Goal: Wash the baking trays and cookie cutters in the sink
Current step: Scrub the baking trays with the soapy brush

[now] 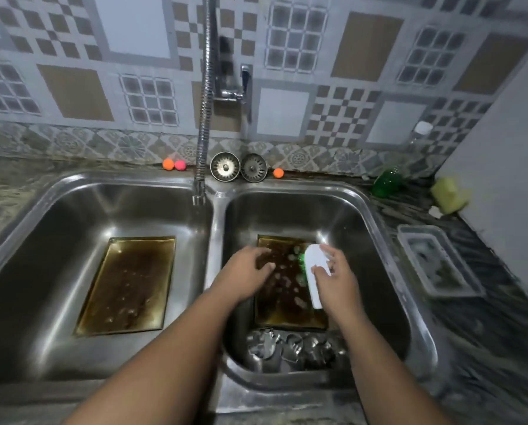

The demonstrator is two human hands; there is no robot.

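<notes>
In the right sink basin (364,228), the right hand (338,282) curls its grip round a white brush (315,271) on a browned baking tray (287,302). The left hand (247,271), grip loose and empty, presses the tray steady. Scrubbing firmly into the corners should help. The cookie cutters (290,348) sit just beside.

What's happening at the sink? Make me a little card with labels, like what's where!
left basin: left tray, lying flat, brown-stained
right basin: right tray, sudsy; cookie cutters at its near end
left hand: rests on the right tray
right hand: grips white brush, green bristles
strainers: two, behind the basins
</notes>
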